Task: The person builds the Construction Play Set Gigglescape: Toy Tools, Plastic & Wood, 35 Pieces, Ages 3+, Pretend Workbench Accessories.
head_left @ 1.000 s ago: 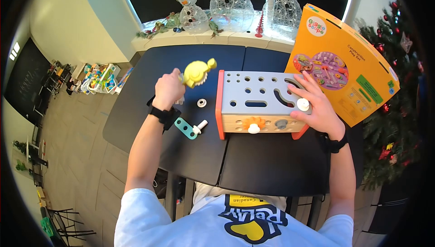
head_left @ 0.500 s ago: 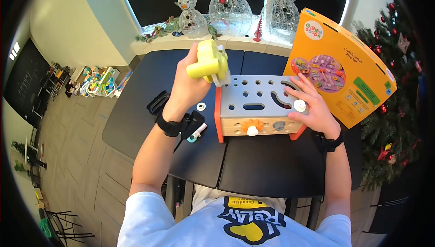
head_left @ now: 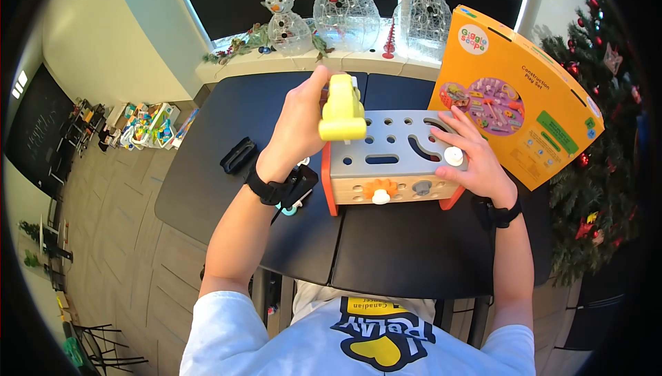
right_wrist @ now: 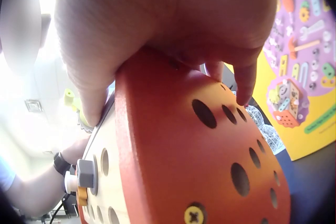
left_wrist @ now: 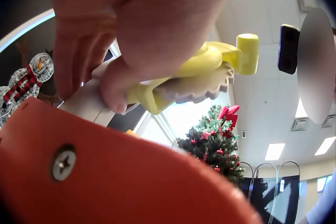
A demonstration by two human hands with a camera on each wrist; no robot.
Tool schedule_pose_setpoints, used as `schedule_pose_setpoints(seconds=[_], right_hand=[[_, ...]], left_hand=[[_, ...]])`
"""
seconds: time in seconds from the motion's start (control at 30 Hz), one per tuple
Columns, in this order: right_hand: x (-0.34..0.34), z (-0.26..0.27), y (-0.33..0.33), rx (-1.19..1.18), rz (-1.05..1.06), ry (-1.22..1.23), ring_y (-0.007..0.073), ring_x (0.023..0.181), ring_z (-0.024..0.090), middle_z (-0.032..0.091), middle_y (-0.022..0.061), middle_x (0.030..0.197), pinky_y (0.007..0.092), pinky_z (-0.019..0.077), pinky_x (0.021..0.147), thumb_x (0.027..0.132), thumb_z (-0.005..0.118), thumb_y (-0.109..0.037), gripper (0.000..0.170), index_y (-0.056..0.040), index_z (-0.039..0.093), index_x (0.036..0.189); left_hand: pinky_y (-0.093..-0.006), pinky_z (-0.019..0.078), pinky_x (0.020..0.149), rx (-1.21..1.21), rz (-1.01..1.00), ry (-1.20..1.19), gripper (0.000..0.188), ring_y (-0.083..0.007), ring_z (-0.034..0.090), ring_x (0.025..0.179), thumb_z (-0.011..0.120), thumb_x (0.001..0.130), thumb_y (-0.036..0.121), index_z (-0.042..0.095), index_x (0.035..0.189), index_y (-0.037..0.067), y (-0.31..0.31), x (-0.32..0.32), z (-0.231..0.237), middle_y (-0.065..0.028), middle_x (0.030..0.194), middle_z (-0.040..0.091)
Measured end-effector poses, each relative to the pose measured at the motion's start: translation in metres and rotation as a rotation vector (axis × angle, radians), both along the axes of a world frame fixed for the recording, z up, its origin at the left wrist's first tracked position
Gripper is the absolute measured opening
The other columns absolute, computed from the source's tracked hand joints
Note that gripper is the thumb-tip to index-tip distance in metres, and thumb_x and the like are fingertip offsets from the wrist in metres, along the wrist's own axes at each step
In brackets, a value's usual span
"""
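In my left hand (head_left: 295,124) is a yellow toy circular saw (head_left: 343,104), held over the left end of a toy workbench (head_left: 386,143). The left wrist view shows the saw's grey toothed blade (left_wrist: 197,88) and my thumb against its pale grey part, close above the bench's red side panel (left_wrist: 115,166). My right hand (head_left: 476,152) grips the bench's right end, thumb at the front edge and fingers spread over the top. Beside that thumb stands a white bolt (head_left: 453,156). On the bench front are an orange gear (head_left: 380,187) with a white bolt and a grey nut (head_left: 422,188).
A yellow-orange box (head_left: 510,93) stands behind the bench's right side. On the dark table (head_left: 407,245) lie a black bracket-like object (head_left: 239,156) and a teal strip (head_left: 288,210), mostly hidden behind my left wrist. Light-up snowmen (head_left: 286,28) line the window sill.
My left hand has carried the saw rightward from beside the bench to above its left end, turning it so the handle end faces me. My right hand has stayed on the bench.
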State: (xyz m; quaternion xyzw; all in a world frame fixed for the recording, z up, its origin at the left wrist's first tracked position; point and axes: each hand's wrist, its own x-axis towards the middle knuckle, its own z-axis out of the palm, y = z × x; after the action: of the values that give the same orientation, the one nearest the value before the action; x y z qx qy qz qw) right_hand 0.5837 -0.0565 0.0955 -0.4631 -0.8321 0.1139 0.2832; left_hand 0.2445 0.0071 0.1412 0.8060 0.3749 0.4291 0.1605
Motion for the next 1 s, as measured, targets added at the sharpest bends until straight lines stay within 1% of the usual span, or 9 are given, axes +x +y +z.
schedule_pose_setpoints(seconds=[0.33, 0.43, 0.53, 0.63, 0.73, 0.8, 0.83, 0.97, 1.0], right_hand=[[-0.001, 0.002, 0.0, -0.021, -0.013, -0.019, 0.0374, 0.159, 0.027, 0.049, 0.0152, 0.161, 0.0498, 0.0268, 0.127, 0.083, 0.085, -0.044, 0.066, -0.0122, 0.069, 0.139], [-0.001, 0.004, -0.002, -0.022, -0.015, -0.039, 0.0368, 0.159, 0.027, 0.048, 0.0151, 0.161, 0.0497, 0.0268, 0.127, 0.083, 0.085, -0.043, 0.066, -0.0125, 0.069, 0.14], [0.001, 0.005, -0.003, -0.02, -0.011, -0.051, 0.0365, 0.159, 0.026, 0.047, 0.0149, 0.162, 0.0496, 0.0268, 0.127, 0.083, 0.085, -0.042, 0.067, -0.0129, 0.068, 0.14], [0.004, 0.004, -0.005, -0.04, -0.005, -0.046, 0.0365, 0.159, 0.026, 0.047, 0.0142, 0.162, 0.0495, 0.0267, 0.127, 0.082, 0.086, -0.041, 0.067, -0.0137, 0.068, 0.141], [0.009, 0.004, -0.007, -0.057, -0.004, -0.03, 0.0364, 0.159, 0.026, 0.047, 0.0134, 0.163, 0.0497, 0.0261, 0.127, 0.08, 0.086, -0.039, 0.068, -0.0145, 0.068, 0.141], [0.013, 0.003, -0.008, -0.059, -0.004, -0.018, 0.0367, 0.159, 0.026, 0.047, 0.0129, 0.163, 0.0503, 0.0254, 0.127, 0.078, 0.087, -0.038, 0.07, -0.015, 0.068, 0.141], [0.016, 0.003, -0.008, -0.057, -0.003, -0.008, 0.0368, 0.159, 0.026, 0.047, 0.013, 0.162, 0.0506, 0.025, 0.128, 0.077, 0.087, -0.037, 0.07, -0.0144, 0.068, 0.141], [0.027, -0.001, -0.005, -0.08, 0.029, 0.067, 0.0373, 0.16, 0.026, 0.049, 0.0134, 0.161, 0.0517, 0.0232, 0.128, 0.074, 0.088, -0.034, 0.071, -0.0113, 0.069, 0.139], [0.029, -0.002, -0.004, -0.092, 0.042, 0.095, 0.0375, 0.16, 0.026, 0.049, 0.0134, 0.161, 0.0519, 0.0228, 0.128, 0.074, 0.087, -0.034, 0.071, -0.0104, 0.07, 0.139]], left_hand=[[-0.0358, 0.0572, 0.088, -0.061, -0.02, -0.004, 0.047, -0.0314, 0.076, 0.101, 0.078, 0.082, 0.006, 0.058, 0.124, 0.005, 0.005, -0.004, -0.005, -0.0134, 0.108, 0.076], [-0.0361, 0.057, 0.091, -0.03, -0.013, 0.014, 0.052, -0.03, 0.076, 0.104, 0.078, 0.083, 0.006, 0.057, 0.13, 0.005, 0.004, -0.006, -0.008, -0.0132, 0.111, 0.076], [-0.037, 0.0568, 0.093, -0.085, -0.12, -0.054, 0.06, -0.0284, 0.075, 0.107, 0.077, 0.085, 0.005, 0.054, 0.14, 0.007, -0.004, -0.012, -0.006, -0.0132, 0.114, 0.076], [-0.0391, 0.0579, 0.096, -0.045, -0.073, -0.068, 0.053, -0.0333, 0.075, 0.104, 0.076, 0.091, 0.005, 0.055, 0.14, 0.004, -0.02, -0.019, -0.023, -0.017, 0.123, 0.073], [-0.0383, 0.0588, 0.089, 0.087, 0.089, 0.022, 0.036, -0.0305, 0.075, 0.099, 0.077, 0.091, 0.009, 0.066, 0.125, 0.003, -0.03, -0.048, -0.048, -0.0139, 0.113, 0.075], [-0.0375, 0.0575, 0.082, 0.004, 0.257, 0.163, 0.02, -0.0282, 0.074, 0.092, 0.077, 0.089, 0.008, 0.074, 0.108, 0.003, -0.043, -0.074, -0.06, -0.0133, 0.095, 0.075], [-0.0392, 0.0565, 0.076, -0.049, 0.296, 0.197, 0.017, -0.0312, 0.072, 0.085, 0.08, 0.087, 0.013, 0.075, 0.099, 0.002, -0.049, -0.083, -0.066, -0.0144, 0.089, 0.073], [-0.0417, 0.0563, 0.079, -0.036, 0.259, 0.459, 0.027, -0.0331, 0.07, 0.089, 0.084, 0.084, 0.024, 0.076, 0.098, 0.002, -0.068, -0.099, -0.098, -0.0119, 0.088, 0.073], [-0.0428, 0.0555, 0.082, -0.115, 0.25, 0.487, 0.028, -0.0332, 0.068, 0.093, 0.085, 0.082, 0.025, 0.077, 0.097, 0.004, -0.073, -0.095, -0.103, -0.0113, 0.091, 0.074]])
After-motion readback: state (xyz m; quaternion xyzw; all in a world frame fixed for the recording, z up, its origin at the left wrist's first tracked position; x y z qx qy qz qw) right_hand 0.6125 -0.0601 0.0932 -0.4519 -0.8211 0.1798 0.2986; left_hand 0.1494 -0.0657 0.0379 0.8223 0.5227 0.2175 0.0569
